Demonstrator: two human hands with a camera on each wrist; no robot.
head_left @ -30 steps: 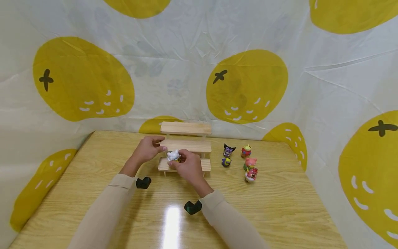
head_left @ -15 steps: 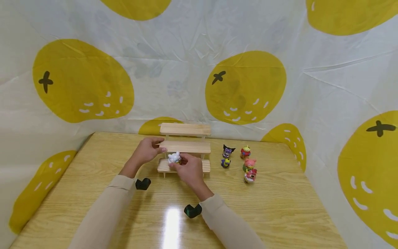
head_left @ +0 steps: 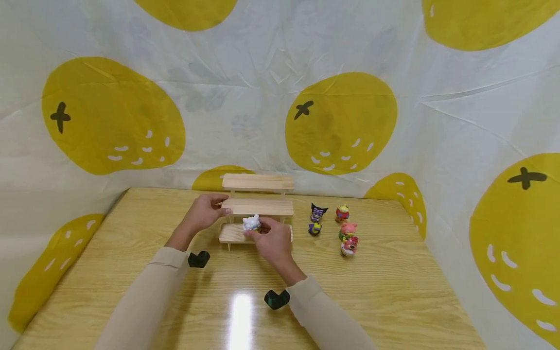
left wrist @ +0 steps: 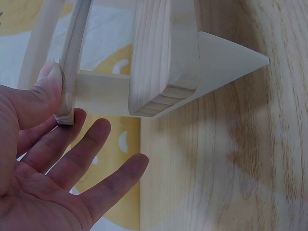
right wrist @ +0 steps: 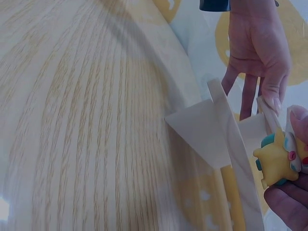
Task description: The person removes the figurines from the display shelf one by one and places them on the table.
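Observation:
A small wooden three-tier display stand (head_left: 258, 207) stands at the back of the table. My left hand (head_left: 202, 215) pinches the left end of its middle board; in the left wrist view the thumb lies on one face of the board (left wrist: 73, 62), a finger on the other. Just above the lowest board (head_left: 230, 235), my right hand (head_left: 275, 245) pinches a small toy figurine (head_left: 251, 222) with a white eared head. In the right wrist view the figurine (right wrist: 275, 162) shows a yellow body with teal parts. Whether its base touches the board cannot be seen.
Right of the stand are several figurines: a black-eared one (head_left: 318, 212), a purple and yellow one (head_left: 314, 229), a red and blue one (head_left: 342, 213), a pink-eared one (head_left: 348, 230) and a pink-headed one (head_left: 348, 246). A fruit-print curtain (head_left: 245, 121) hangs behind the table (head_left: 372, 291).
My right hand has shifted slightly right along the lowest board with the figurine. The left hand keeps its grip on the middle board, and the head view has turned a little.

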